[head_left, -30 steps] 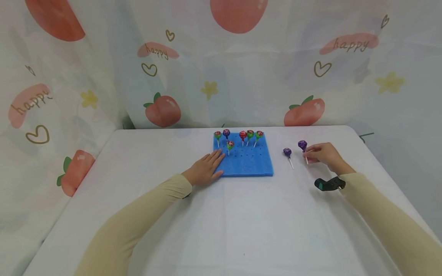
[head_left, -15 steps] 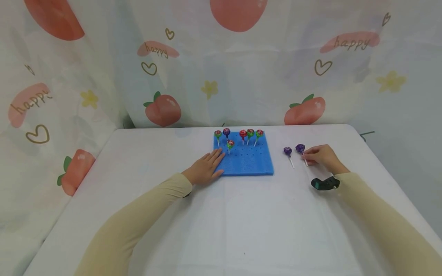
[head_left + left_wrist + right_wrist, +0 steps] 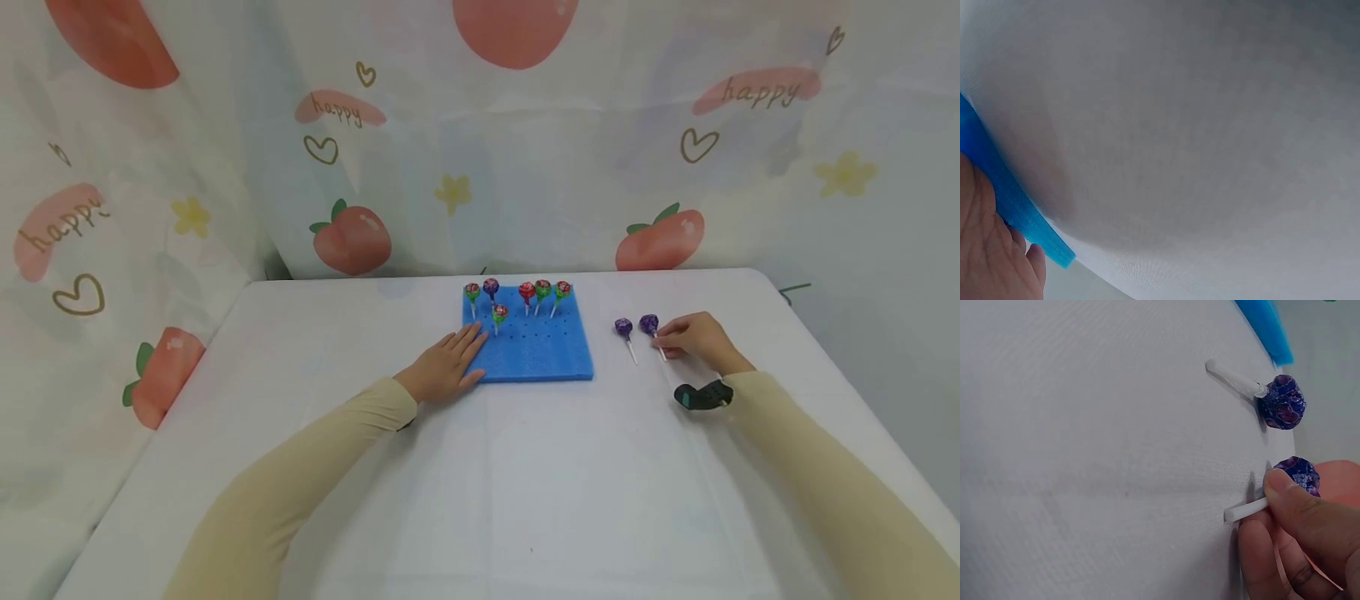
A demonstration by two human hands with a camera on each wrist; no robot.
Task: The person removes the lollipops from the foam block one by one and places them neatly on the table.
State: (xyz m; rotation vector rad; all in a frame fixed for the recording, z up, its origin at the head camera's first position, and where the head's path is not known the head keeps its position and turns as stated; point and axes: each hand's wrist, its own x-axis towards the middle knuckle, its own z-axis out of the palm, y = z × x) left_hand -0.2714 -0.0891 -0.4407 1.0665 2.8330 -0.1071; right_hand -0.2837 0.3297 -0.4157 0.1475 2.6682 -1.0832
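My left hand lies flat with straight fingers on the left edge of the blue foam board, which is dotted with small holes. Several wrapped lollipops stand in the board, among them a red lollipop, a green-and-red lollipop and a purple lollipop. To the board's right, my right hand pinches the white stick of another purple lollipop between thumb and fingers, close below its head. Beside it a second purple lollipop lies on the table, its stick pointing toward me.
A white cloth covers the table. Behind it hangs a curtain printed with peaches, and more of that curtain is at the left. A black wrist camera sits at my right cuff.
My right hand has shifted slightly left and the held lollipop has come lower, tilting left and nearer the lying one. My left hand stays in place on the board.
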